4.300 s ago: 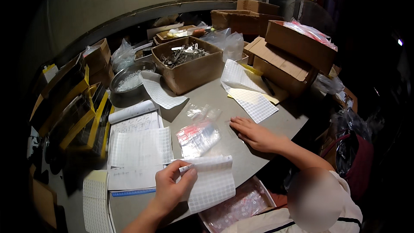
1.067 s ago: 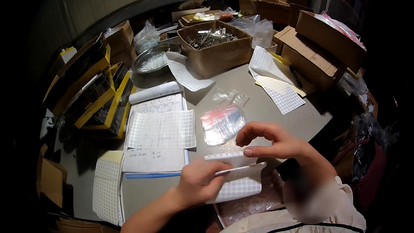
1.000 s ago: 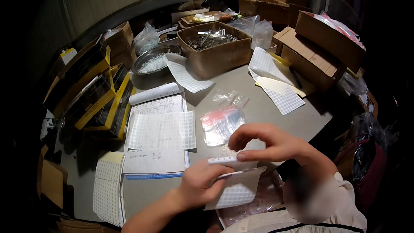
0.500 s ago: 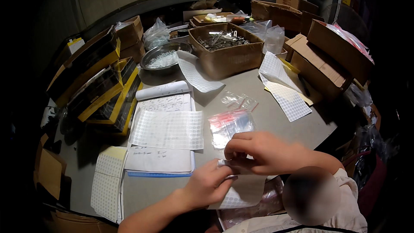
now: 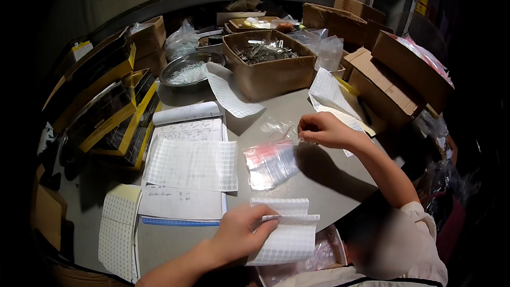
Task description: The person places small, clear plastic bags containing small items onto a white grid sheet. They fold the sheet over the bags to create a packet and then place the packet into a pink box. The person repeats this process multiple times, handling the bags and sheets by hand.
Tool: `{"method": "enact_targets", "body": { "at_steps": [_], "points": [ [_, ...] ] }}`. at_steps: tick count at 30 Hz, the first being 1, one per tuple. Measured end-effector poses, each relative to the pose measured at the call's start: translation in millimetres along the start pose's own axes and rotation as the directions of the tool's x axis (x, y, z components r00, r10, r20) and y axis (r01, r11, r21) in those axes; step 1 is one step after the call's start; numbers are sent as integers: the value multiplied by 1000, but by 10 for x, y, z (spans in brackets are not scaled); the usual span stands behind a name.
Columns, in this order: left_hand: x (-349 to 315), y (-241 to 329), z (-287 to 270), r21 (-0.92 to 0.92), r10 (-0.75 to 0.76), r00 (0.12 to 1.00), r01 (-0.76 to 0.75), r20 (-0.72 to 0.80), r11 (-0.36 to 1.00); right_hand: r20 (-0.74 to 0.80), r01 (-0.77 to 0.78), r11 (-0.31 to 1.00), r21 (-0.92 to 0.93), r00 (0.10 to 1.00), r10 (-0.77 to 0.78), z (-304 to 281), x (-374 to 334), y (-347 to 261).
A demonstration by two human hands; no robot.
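Observation:
My left hand (image 5: 245,234) grips a folded sheet of round white stickers (image 5: 284,242) between thumb and fingers, at the near edge of the table. Out ahead on the right, my right hand (image 5: 326,129) has its fingertips pinched together beside some loose clear zip bags (image 5: 276,126). Whether a bag is caught in that pinch is too small to tell. Just nearer lies a stack of clear zip bags (image 5: 272,167) with red strips. To its left, another sticker sheet (image 5: 191,165) rests across an open handwritten notebook (image 5: 183,204).
A cardboard box of metal parts (image 5: 273,72) and a metal bowl of small white pieces (image 5: 186,72) stand at the back. Black and yellow boxes (image 5: 119,127) line the left. Brown cartons (image 5: 382,85) and more sticker sheets (image 5: 334,95) are at the right.
My right hand has left the folded sticker sheet and reached forward to the loose zip bags. My left hand still holds the sheet, now more fully in view. The whole view has shifted slightly.

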State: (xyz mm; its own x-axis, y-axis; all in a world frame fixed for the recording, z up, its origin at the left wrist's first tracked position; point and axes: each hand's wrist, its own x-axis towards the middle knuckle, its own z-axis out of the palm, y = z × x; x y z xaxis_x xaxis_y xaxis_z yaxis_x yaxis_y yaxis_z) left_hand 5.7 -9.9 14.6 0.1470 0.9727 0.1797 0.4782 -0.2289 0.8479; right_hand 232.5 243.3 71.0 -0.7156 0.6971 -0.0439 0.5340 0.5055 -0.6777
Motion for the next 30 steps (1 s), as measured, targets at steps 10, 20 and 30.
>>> {"method": "enact_targets", "body": {
  "at_steps": [10,20,30],
  "points": [
    [-19,67,-14,-47,14,992,-20,-128,999,-69,66,816,575,997,-32,510,456,45],
    [-27,-8,31,-9,153,984,-154,-89,988,151,84,996,33,985,-88,252,190,100],
    [-21,38,-5,29,103,993,-101,-62,994,172,-256,928,-271,936,308,64,-89,259]
  ]
}}
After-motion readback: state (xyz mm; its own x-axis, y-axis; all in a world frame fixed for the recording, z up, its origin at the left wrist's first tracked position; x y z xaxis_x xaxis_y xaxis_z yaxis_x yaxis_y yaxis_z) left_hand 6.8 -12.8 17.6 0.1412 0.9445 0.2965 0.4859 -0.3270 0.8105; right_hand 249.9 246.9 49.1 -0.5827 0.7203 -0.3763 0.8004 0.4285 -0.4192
